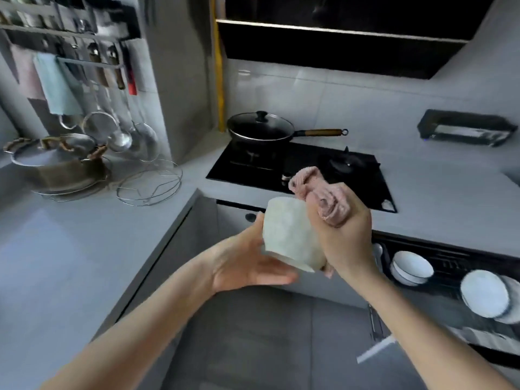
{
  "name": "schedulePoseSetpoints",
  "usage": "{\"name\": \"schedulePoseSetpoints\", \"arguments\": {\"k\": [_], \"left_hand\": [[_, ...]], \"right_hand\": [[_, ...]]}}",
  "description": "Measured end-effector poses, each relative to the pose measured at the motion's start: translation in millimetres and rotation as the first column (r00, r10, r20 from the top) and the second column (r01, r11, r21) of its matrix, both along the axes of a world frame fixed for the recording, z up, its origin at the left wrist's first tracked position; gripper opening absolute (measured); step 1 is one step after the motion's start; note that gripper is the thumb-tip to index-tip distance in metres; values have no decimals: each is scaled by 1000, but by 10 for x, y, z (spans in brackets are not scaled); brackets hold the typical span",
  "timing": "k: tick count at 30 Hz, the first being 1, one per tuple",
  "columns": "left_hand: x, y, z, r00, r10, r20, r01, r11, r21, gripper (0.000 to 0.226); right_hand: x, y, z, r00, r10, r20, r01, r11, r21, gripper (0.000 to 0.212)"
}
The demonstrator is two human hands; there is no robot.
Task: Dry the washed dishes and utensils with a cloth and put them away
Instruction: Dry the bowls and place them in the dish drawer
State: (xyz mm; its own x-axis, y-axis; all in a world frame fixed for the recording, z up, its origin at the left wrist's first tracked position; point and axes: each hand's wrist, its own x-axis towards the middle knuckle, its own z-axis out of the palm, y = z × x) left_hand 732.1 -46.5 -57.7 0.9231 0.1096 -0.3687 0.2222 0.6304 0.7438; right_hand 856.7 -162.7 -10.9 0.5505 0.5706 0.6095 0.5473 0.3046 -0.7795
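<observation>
A pale white bowl (pixel 289 235) is held tilted in mid-air in front of the counter corner. My left hand (pixel 247 263) supports it from below and the left side, thumb on its wall and fingers stretched under its base. My right hand (pixel 343 235) grips a bunched pink cloth (pixel 323 195) and presses it against the bowl's right side. Part of the cloth pokes out under my right palm. White bowls (pixel 412 267) and plates (pixel 485 296) stand in an open pull-out drawer rack (pixel 450 263) at the lower right.
A black lidded frying pan (pixel 260 129) sits on the black gas hob (pixel 304 170). A steel pot (pixel 56 167) and wire rack (pixel 149 182) stand on the grey counter (pixel 70 249) at left. Utensils hang on a wall rail (pixel 90 63). A dark tray (pixel 464 128) is back right.
</observation>
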Motion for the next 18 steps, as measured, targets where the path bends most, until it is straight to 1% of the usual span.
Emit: {"name": "schedulePoseSetpoints", "arguments": {"k": [2, 3, 4, 5, 6, 8, 9, 10, 12, 13, 15, 16, 17, 18], "left_hand": [[328, -160, 49, 996, -67, -56, 55, 979, -198, 87], [501, -224, 67, 993, -102, -60, 84, 962, -258, 86], [666, -313, 101, 989, -126, -72, 102, 955, -278, 82], [846, -415, 126, 985, -141, -99, 112, 961, -254, 73], [1022, -532, 141, 981, -150, -121, 123, 970, -208, 61], [1344, -772, 150, 980, -95, -177, 83, 994, -76, 42], [1503, -877, 134, 978, -54, -200, 59, 998, 19, 36], [1667, -962, 96, 979, -16, -203, 41, 992, 118, 33], [2011, -1080, -4, 987, 25, -157, 22, 957, 288, 34], [2187, -1142, -52, 992, 19, -125, 25, 941, 337, 35], [2548, -1261, -146, 995, -44, -87, 75, 916, 395, 42], [2712, -1329, -168, 993, -86, -78, 111, 900, 421, 45], [2874, -1386, -201, 990, -120, -71, 139, 888, 438, 47], [3034, -1435, -243, 987, -151, -56, 161, 884, 440, 50]], "right_hand": [[247, -308, -51, 967, -22, 255, 19, 1000, 13, 21], [361, -455, -86, 924, -36, 381, 35, 999, 8, 18], [474, -596, -129, 873, -47, 486, 57, 998, -5, 18], [586, -734, -168, 834, -48, 550, 84, 996, -41, 18], [689, -872, -187, 821, -43, 569, 118, 988, -96, 17], [882, -1161, -205, 852, -59, 520, 211, 948, -239, 16], [982, -1309, -208, 874, -91, 477, 263, 914, -308, 19], [1096, -1449, -222, 885, -141, 444, 324, 871, -370, 26], [1342, -1661, -233, 859, -209, 468, 452, 739, -500, 49], [1462, -1735, -252, 848, -198, 492, 488, 656, -576, 62], [1663, -1810, -297, 858, -100, 504, 480, 506, -717, 84], [1757, -1817, -334, 861, -51, 505, 471, 451, -758, 90], [1845, -1817, -376, 858, -27, 512, 475, 420, -774, 94], [1940, -1825, -430, 857, -34, 515, 482, 408, -775, 96]]}}
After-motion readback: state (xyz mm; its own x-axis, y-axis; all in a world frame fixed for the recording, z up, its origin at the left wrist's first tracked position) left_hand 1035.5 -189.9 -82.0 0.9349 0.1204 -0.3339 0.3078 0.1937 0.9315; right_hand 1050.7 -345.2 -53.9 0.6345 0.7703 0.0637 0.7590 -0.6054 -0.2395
